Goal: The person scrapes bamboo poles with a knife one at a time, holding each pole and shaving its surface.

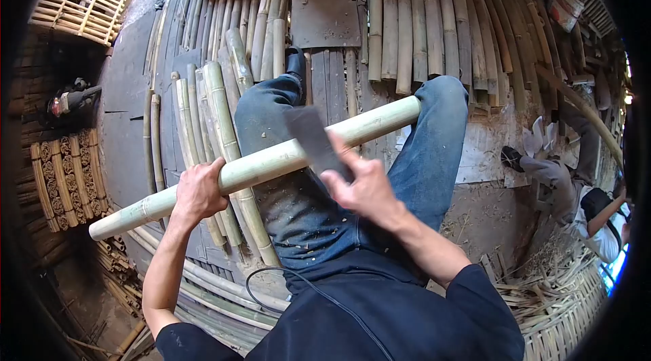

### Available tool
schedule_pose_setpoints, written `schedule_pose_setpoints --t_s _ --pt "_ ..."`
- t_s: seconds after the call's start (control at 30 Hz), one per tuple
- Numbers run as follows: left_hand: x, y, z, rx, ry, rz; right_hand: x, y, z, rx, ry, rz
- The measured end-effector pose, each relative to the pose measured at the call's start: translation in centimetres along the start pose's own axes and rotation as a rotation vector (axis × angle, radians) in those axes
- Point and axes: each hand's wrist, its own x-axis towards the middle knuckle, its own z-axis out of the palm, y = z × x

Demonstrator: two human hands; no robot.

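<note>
A long pale-green bamboo pole (271,161) lies slantwise across my thighs, its right end against my right knee. Toward its left part, my left hand (200,189) is wrapped round it from above. My right hand (361,184) is closed on a broad, dark cleaver-like blade (313,140), whose flat blade crosses in front of the pole near its middle. The handle is hidden inside my fingers, and the blade is somewhat blurred. I cannot tell whether its edge touches the bamboo. Small pale shavings lie on my jeans (298,222).
Several cut bamboo poles (215,100) lean to the left of my legs. Rows of poles (420,15) line the floor ahead, around a board (325,11). Bundled bamboo pieces (68,178) are stacked at left. Another person (600,208) sits at right, near a heap of bamboo strips (563,300).
</note>
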Motion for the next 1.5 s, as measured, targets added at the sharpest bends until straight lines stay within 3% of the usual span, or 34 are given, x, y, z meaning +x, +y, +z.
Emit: schedule_pose_setpoints --t_s 0.07,0.17,0.23,0.3,0.37,0.4,0.5,0.63,0.77,0.83,0.9,1.07,1.1,1.17,1.23,1.3,1.33,1.43,1.5 --pt "-0.2 -0.2 0.2 -0.005 -0.031 -0.020 0.8 1.9 -2.6 -0.041 0.214 -0.060" --pt "-0.2 0.2 0.0 -0.042 0.016 -0.005 1.8 3.1 -6.2 -0.164 0.357 0.121" --pt "0.0 0.0 0.0 -0.067 0.032 0.009 1.1 2.3 -4.4 -0.151 0.329 0.115" --pt "0.3 0.0 -0.7 -0.072 -0.024 0.016 -0.3 1.3 -0.5 -0.028 0.139 -0.106" --pt "0.5 0.0 -1.1 -0.062 -0.047 0.011 -1.6 -1.4 1.8 -0.014 -0.088 0.011" --pt "0.5 -0.2 -1.0 -0.063 -0.065 0.007 -1.7 -0.8 2.8 -0.039 -0.055 -0.109" --pt "0.7 -0.7 -1.0 -0.073 -0.091 0.003 -0.3 0.3 0.0 -0.022 0.100 -0.165" --pt "1.4 -1.5 -0.7 -0.093 -0.119 0.060 1.9 3.1 -4.6 -0.049 0.281 0.059" --pt "2.3 -2.9 -1.4 -0.132 -0.177 0.114 -0.1 0.9 -0.7 -0.150 0.122 -0.081" --pt "2.9 -3.7 -1.7 -0.129 -0.190 0.147 0.2 1.6 -0.5 -0.155 0.168 -0.203" --pt "3.6 -4.0 -1.3 -0.259 -0.261 0.219 1.0 2.4 -1.9 0.012 0.148 -0.089" --pt "4.2 -3.7 -1.4 -0.244 -0.323 0.174 2.9 3.9 -6.1 -0.183 0.385 0.036" --pt "4.4 -3.6 -1.4 -0.248 -0.322 0.175 2.4 3.3 -5.0 -0.091 0.309 0.067" --pt "4.6 -3.0 -2.0 -0.219 -0.335 0.175 0.6 2.2 -1.2 -0.115 0.176 -0.164" --pt "4.8 -2.9 -2.3 -0.210 -0.330 0.169 -1.2 0.0 2.4 0.024 0.014 -0.233" --pt "4.8 -3.5 -2.0 -0.247 -0.316 0.195 -2.0 -2.0 2.6 0.032 -0.289 -0.026" --pt "4.7 -3.5 -2.1 -0.227 -0.316 0.198 -2.3 -1.4 3.1 0.135 -0.234 -0.148" --pt "4.8 -3.7 -1.7 -0.273 -0.311 0.201 -3.5 -0.1 2.3 0.128 -0.270 -0.236" --pt "5.1 -3.6 -1.9 -0.255 -0.323 0.214 -4.3 -0.1 2.5 0.047 -0.484 -0.269"
